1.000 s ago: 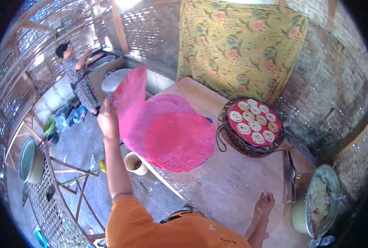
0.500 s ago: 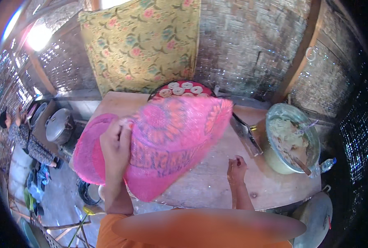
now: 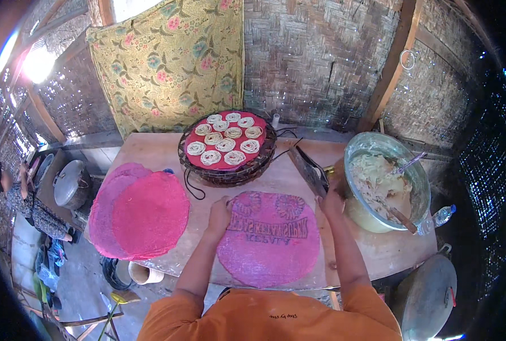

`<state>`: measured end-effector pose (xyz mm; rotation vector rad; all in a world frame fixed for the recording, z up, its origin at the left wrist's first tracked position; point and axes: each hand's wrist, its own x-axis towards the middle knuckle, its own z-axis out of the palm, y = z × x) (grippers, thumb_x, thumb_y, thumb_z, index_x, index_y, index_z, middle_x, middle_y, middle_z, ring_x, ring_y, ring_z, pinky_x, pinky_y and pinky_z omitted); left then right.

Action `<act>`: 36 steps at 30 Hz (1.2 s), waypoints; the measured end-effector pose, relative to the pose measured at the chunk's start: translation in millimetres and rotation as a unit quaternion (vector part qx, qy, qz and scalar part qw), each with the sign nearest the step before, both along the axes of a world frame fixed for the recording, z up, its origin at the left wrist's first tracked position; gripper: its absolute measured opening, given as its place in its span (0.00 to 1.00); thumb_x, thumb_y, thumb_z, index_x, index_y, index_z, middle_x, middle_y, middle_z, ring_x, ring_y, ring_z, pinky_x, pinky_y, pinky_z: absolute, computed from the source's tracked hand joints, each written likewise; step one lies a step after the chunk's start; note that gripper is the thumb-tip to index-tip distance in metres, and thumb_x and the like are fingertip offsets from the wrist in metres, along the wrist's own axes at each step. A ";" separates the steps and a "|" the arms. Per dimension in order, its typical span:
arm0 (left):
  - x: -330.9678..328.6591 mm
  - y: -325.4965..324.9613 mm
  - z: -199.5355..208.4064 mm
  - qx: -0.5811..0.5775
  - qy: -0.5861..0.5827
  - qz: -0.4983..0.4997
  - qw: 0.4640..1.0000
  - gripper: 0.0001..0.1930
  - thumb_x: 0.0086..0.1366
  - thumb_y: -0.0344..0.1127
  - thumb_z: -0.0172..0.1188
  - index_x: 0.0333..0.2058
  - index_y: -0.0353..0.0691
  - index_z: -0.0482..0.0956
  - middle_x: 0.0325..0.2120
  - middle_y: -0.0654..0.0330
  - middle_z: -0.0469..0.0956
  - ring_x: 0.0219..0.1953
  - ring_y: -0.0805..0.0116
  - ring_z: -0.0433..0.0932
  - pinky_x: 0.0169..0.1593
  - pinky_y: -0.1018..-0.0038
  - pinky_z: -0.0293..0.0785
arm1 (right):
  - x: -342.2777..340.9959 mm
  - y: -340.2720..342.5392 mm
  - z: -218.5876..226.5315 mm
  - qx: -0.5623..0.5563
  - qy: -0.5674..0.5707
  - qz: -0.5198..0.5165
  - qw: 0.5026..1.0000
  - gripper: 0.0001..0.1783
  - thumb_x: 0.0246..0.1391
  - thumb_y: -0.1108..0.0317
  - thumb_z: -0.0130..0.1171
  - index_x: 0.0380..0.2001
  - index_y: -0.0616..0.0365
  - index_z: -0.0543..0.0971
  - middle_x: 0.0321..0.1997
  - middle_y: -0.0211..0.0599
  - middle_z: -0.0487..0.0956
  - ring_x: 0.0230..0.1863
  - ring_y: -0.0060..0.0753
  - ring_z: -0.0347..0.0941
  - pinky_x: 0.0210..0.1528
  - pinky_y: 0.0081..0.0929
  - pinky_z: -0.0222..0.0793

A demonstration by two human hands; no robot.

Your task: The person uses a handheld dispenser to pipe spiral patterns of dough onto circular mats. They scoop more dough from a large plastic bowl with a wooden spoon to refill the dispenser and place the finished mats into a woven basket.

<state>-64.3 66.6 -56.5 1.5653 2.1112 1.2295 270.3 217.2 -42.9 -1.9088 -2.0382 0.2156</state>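
A round pink-purple sheet of woven plastic (image 3: pixel 267 258), with faded print and two flower shapes, lies flat on the wooden table in front of me. My left hand (image 3: pixel 221 213) is closed at its upper left edge, with the fingertips on the rim. To the right of the sheet, my right hand (image 3: pixel 332 199) is closed round the near end of a long dark bar-shaped tool (image 3: pixel 307 165); some of its fingers are hidden. Behind the sheet, a round woven tray (image 3: pixel 230 176) carries a red sheet with several pale coiled strand nests (image 3: pixel 226 144) on it.
More round pink sheets (image 3: pixel 151 219) lie overlapped at the table's left. A large basin (image 3: pixel 352 196) of pale dough with a wooden-handled tool stands at the right, beside a plastic bottle (image 3: pixel 444 216). Another person (image 3: pixel 28 199) is far left, near a lidded pot (image 3: pixel 71 184).
The pink sheet, held up by my left hand before, now lies flat on the table. My right hand has moved from the bare tabletop to the dark tool. The tray is fully visible.
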 end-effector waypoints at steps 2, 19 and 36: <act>13.0 5.7 -6.5 -0.011 -0.019 -0.005 1.000 0.11 0.59 0.32 0.54 0.37 0.30 0.74 0.27 0.37 0.75 0.36 0.38 0.74 0.38 0.57 0.70 | 0.7 0.5 6.5 -0.033 0.003 0.005 0.999 0.34 0.46 0.51 0.60 0.53 0.59 0.66 0.42 0.57 0.76 0.41 0.58 0.75 0.45 0.47 0.69; 47.5 -11.6 165.1 0.254 -0.726 -0.415 0.486 0.35 0.61 0.70 0.32 0.45 0.43 0.67 0.33 0.60 0.73 0.37 0.61 0.74 0.51 0.55 0.68 | 10.6 -157.4 141.5 -0.652 0.539 0.183 0.501 0.33 0.53 0.45 0.52 0.52 0.60 0.67 0.27 0.40 0.72 0.17 0.24 0.64 0.15 0.17 0.58; -28.3 -21.8 33.2 0.341 -0.820 -0.235 0.396 0.23 0.62 0.61 0.44 0.15 0.53 0.61 0.08 0.75 0.58 0.12 0.78 0.59 0.26 0.75 0.63 | -90.2 -146.3 110.5 -0.468 0.127 0.268 0.832 0.42 0.54 0.28 0.33 0.15 0.60 0.71 0.12 0.34 0.68 0.12 0.27 0.66 0.14 0.29 0.62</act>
